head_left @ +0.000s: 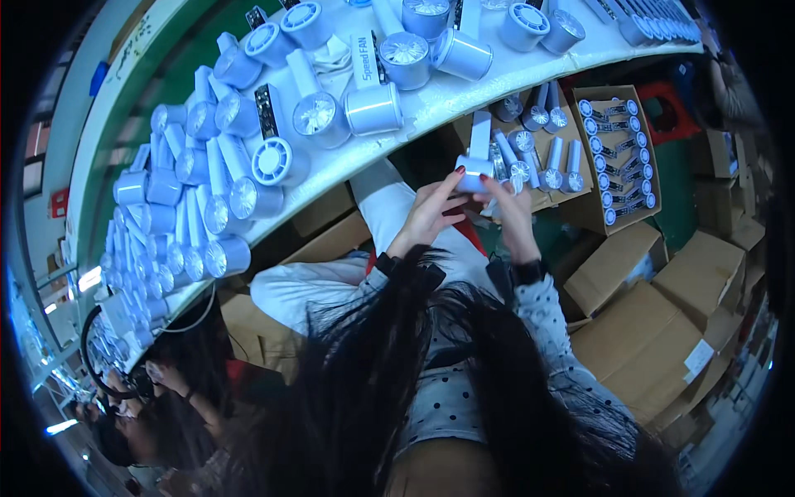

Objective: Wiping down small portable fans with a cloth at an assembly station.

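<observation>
My left hand point(428, 214) and my right hand point(511, 217) are raised together below the table edge, both closed around a pale blue handheld fan point(478, 161). Its handle points up and its head sits between my fingertips. My fingers hide much of the fan's head. Right behind it lie several more fans point(538, 157) loose in a cardboard box. My long dark hair point(397, 373) and dotted sleeves fill the lower middle of the view.
A white table point(431, 103) curves across the top, crowded with several pale blue fans point(215, 190). An open carton point(617, 157) holds fans packed in rows. Closed cardboard boxes point(654, 331) stack at the right. Another person point(157, 389) works at the lower left.
</observation>
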### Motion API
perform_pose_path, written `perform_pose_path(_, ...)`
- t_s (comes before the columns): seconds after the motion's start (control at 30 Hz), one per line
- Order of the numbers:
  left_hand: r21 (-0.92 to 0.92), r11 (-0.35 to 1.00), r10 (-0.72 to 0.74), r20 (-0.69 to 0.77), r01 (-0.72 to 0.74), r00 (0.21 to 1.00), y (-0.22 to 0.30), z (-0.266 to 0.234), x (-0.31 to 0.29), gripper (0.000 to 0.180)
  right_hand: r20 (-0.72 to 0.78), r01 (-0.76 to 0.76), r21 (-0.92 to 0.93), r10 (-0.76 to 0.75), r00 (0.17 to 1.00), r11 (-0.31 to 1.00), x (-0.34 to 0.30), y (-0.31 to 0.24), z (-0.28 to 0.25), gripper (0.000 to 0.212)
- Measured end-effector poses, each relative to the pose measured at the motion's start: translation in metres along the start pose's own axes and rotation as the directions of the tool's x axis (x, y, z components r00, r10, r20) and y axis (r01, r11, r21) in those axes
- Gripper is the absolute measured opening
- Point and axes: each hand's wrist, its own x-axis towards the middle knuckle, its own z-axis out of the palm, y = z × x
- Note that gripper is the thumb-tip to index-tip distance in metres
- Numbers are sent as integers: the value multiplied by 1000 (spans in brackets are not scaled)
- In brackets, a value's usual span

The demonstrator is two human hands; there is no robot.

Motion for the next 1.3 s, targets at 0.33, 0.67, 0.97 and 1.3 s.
perform_pose_path(0.33, 11, 967, 254, -23, -254, 967, 9, 23, -59, 30, 235, 24, 74, -41, 971, 997, -86, -27, -16, 29)
perform_pose_path(0.67, 532, -525, 591, 789, -664, 166, 44, 29, -128, 23, 370, -177, 297, 58, 927, 938, -94, -97, -33, 52)
perform_pose_path(0.97, 268, -893, 311, 948, -363, -65, 54, 17, -160, 18, 529, 92, 11, -84, 845, 996, -115, -120, -19, 29)
perform_pose_path(1.3, 566, 110, 900, 292, -817, 324, 43, 16, -163, 73, 466, 71, -27, -50, 883, 997, -129, -130, -3, 29)
